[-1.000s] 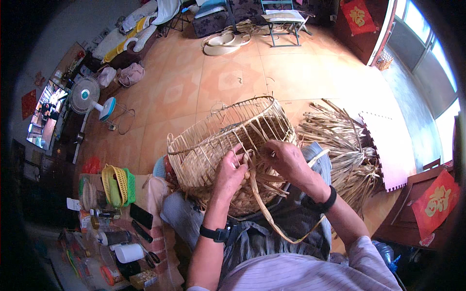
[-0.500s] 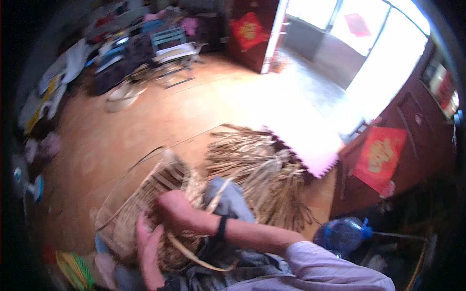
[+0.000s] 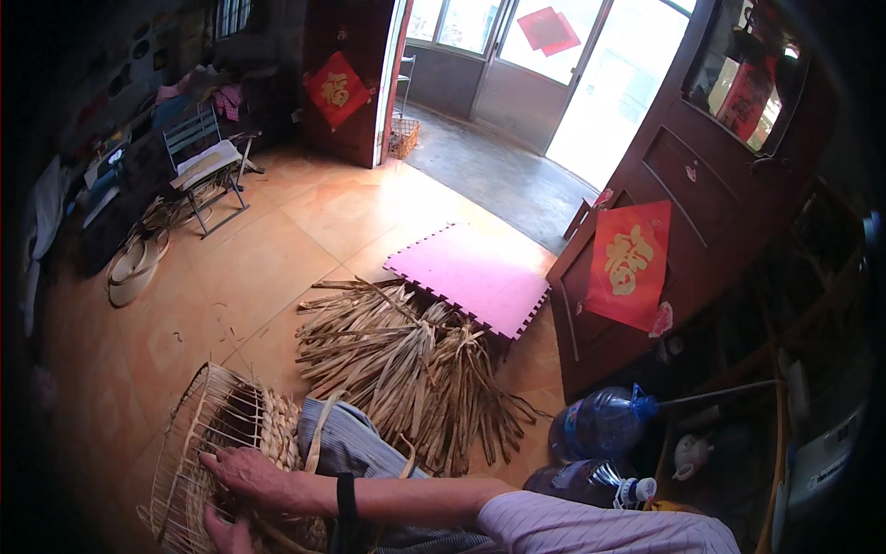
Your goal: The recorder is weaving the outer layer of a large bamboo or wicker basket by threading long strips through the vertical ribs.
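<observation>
head view: your half-woven straw-coloured basket with thin bare ribs (image 3: 281,427) sits tilted at lower left, beside your blue-grey striped trouser leg (image 3: 355,436). your right hand (image 3: 247,475) is at its opening, fingers bent in by the ribs; can't tell if they pinch a strand. your left hand (image 3: 228,534) is just below, partly cut off by the lower edge; can't tell whether its fingers are closed on anything. black wristband (image 3: 346,499) on your right wrist. long flat pale straw strip (image 3: 317,434) lies over the trouser leg. past it, spread bundles of dry brown straw (image 3: 406,355) lie on the orange tiled floor (image 3: 268,295), next to a pink foam mat with notched edges (image 3: 480,277). large clear blue plastic bottle (image 3: 595,425) stands out beyond your right forearm, near a dark red-brown wooden door (image 3: 692,175)
</observation>
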A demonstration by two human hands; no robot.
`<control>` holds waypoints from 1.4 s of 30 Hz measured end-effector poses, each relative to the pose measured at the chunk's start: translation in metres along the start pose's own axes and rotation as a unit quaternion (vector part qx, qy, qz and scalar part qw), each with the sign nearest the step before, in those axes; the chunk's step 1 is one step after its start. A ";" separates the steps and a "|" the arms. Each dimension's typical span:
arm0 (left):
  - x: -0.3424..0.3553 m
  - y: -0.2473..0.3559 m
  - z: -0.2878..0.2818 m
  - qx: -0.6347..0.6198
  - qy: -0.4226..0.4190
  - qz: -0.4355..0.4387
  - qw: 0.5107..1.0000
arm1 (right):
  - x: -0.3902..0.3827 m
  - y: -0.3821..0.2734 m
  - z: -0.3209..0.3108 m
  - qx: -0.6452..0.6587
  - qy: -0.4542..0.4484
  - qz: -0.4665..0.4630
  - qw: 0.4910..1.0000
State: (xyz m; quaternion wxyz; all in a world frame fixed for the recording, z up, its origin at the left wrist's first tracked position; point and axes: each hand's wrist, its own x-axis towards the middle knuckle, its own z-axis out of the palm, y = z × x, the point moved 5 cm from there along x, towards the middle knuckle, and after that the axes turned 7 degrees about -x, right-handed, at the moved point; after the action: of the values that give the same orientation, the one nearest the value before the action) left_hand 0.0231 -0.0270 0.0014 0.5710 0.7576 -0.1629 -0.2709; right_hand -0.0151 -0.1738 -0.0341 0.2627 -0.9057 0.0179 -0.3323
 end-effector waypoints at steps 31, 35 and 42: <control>0.007 -0.018 0.001 0.134 0.102 0.063 0.984 | 0.018 -0.007 -0.028 0.267 -0.264 0.273 0.886; 0.008 -0.019 -0.003 0.144 0.091 0.042 0.985 | 0.018 -0.001 -0.015 -0.024 -0.176 0.168 0.970; 0.003 -0.005 -0.005 0.163 0.014 -0.023 0.986 | 0.024 -0.003 -0.009 -0.145 -0.075 0.185 0.969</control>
State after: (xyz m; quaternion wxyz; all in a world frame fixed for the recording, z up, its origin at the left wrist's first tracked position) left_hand 0.0280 -0.0230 -0.0032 0.4360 0.8477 -0.1791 -0.2436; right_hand -0.0022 -0.1799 -0.0127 0.1857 -0.9375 0.2133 -0.2026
